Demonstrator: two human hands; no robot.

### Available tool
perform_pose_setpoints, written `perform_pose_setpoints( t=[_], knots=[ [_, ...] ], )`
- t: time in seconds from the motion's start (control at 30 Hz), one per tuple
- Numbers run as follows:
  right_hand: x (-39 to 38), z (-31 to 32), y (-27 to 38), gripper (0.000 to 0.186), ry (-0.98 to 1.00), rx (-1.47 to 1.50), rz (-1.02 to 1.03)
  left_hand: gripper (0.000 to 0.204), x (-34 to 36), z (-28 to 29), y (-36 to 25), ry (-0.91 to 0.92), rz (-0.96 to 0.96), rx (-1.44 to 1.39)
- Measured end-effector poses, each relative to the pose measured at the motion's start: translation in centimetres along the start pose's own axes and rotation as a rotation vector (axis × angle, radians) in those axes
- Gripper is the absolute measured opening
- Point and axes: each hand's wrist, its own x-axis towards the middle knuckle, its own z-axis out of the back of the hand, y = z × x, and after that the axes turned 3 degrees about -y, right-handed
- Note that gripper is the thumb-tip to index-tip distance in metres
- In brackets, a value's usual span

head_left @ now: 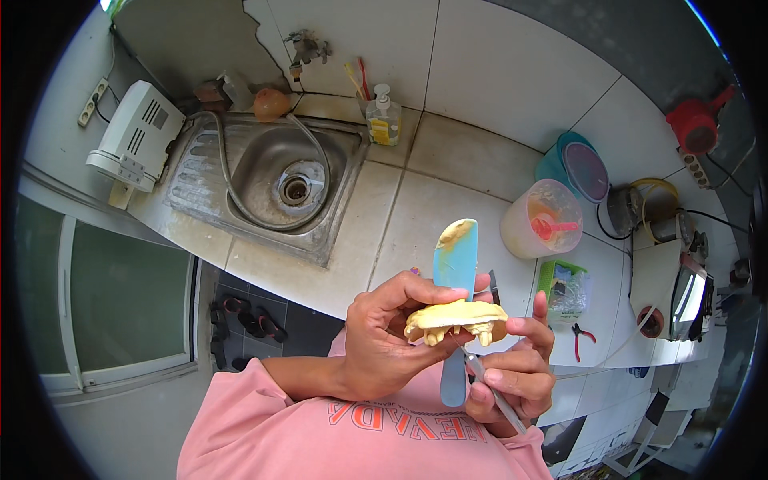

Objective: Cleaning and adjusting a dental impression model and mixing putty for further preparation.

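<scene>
My left hand (382, 324) grips a yellow plaster dental cast (454, 318) by its side, tooth-like shapes pointing down. A blue spatula (456, 268) runs upright behind the cast, its blade smeared with yellow plaster at the tip and its darker handle sticking out below. It seems held in my left hand too, though the fingers around it are hidden. My right hand (518, 380) is closed on a slim metal hand tool (502, 406), whose upper end reaches the underside of the cast. One right fingertip rests near the cast's right edge.
Back left is a steel sink (340, 188) with a grey hose (232, 180); a soap bottle (384, 120) stands beside it. To the right are a cloudy plastic tub (524, 224), a teal container (550, 166), a green basket (548, 276), red-handled pliers (578, 346) and a machine (668, 292).
</scene>
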Motion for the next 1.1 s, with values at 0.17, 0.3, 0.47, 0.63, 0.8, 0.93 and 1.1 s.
perform_pose_setpoints(
  t=[0.17, 0.3, 0.47, 0.63, 0.8, 0.93, 1.1],
  knots=[
    [0.1, 0.1, -0.1, 0.022, -0.005, -0.005, 0.014, 0.035, 0.1, -0.1, -0.2, 0.011, -0.005, 0.015],
    [0.0, 0.0, -0.2, 0.021, -0.007, 0.005, 0.007, 0.038, 0.0, 0.0, -0.1, 0.008, -0.014, 0.026],
    [0.0, 0.5, -0.1, 0.021, 0.036, -0.002, 0.015, 0.037, -0.1, 0.0, 0.0, 0.011, -0.014, 0.018],
    [0.1, 0.5, -0.2, 0.022, 0.021, 0.064, -0.010, 0.035, 0.0, -0.1, 0.0, 0.001, -0.023, 0.027],
    [0.1, 0.2, -0.5, 0.021, -0.013, 0.068, -0.019, 0.033, 0.0, 0.0, 0.0, 0.007, -0.025, 0.045],
    [0.1, 0.4, -1.0, 0.023, 0.007, 0.164, -0.032, 0.032, -0.1, 0.1, 0.1, 0.001, -0.010, 0.047],
    [0.0, 0.9, -2.4, 0.019, -0.240, 0.239, -0.056, 0.028, 0.6, 0.9, -0.9, 0.097, 0.237, -0.088]
  ],
)
